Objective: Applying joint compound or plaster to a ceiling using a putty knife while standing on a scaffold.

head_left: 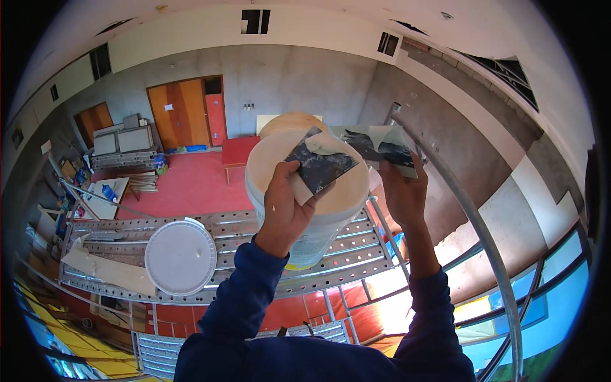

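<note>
My left hand point(280, 204) grips a flat, square putty knife point(326, 172), its dark face smeared with pale compound and a thick lump near its far edge. In my right hand point(405, 194) is a second flat putty knife point(398, 155), also dark and streaked with pale compound. The handles, if any, are hidden. Both blades are held over a white plastic bucket point(305, 239), the left one above its mouth and the right one by its right rim. Pale compound point(344, 194) shows inside. The bucket stands on perforated metal scaffold planks point(229, 280).
A round white lid point(180, 258) lies on the planks left of the bucket, beside a pale strip of board point(108, 270). A curved metal pipe point(474, 216) runs along my right. Below, a red table point(242, 153) stands on a red floor point(178, 184), with stacked panels point(124, 143) farther left.
</note>
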Demonstrator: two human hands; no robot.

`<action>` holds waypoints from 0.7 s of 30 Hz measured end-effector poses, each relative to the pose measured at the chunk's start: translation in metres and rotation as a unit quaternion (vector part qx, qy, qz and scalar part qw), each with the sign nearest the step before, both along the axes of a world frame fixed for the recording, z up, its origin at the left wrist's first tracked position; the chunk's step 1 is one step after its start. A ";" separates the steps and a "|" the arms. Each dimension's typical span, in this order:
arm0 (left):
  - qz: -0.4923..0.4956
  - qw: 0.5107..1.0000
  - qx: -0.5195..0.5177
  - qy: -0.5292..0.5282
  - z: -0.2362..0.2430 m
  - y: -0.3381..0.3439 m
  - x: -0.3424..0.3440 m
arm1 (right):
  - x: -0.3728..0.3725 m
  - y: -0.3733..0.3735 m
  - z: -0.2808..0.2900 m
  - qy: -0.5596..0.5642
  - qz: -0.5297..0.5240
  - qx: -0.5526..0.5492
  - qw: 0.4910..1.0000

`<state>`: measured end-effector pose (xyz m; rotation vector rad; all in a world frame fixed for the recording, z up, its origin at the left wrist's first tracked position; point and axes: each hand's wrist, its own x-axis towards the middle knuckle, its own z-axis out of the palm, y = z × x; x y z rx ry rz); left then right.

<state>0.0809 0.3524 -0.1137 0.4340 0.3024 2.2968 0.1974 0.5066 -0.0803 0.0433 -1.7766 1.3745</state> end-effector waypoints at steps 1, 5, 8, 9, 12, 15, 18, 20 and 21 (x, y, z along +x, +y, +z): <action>0.002 1.000 0.000 -0.002 0.004 -0.001 0.004 | 0.001 -0.006 0.003 -0.002 0.002 0.000 1.000; -0.009 1.000 0.009 -0.018 0.011 -0.010 0.014 | -0.007 -0.016 0.006 0.044 -0.008 0.247 0.968; -0.006 1.000 -0.005 -0.007 0.012 -0.016 0.021 | -0.006 -0.006 0.007 0.013 -0.069 0.377 0.924; 0.005 1.000 -0.017 -0.007 0.010 -0.018 0.022 | -0.007 -0.003 0.005 0.012 -0.067 0.376 0.924; 0.029 0.999 -0.031 -0.009 -0.001 -0.026 0.021 | -0.012 0.021 0.003 0.003 -0.172 0.573 0.802; 0.065 0.997 -0.052 0.006 -0.010 -0.039 0.013 | -0.012 0.023 -0.011 -0.062 -0.172 0.366 0.912; 0.102 0.990 -0.093 0.016 -0.018 -0.054 0.005 | -0.008 0.006 -0.019 -0.106 -0.068 0.032 0.991; 0.118 0.986 -0.117 0.009 -0.020 -0.061 0.004 | -0.007 -0.004 -0.023 -0.028 0.099 -0.167 0.981; 0.119 0.985 -0.121 0.008 -0.023 -0.066 0.002 | -0.007 -0.008 -0.026 -0.029 0.100 -0.171 0.980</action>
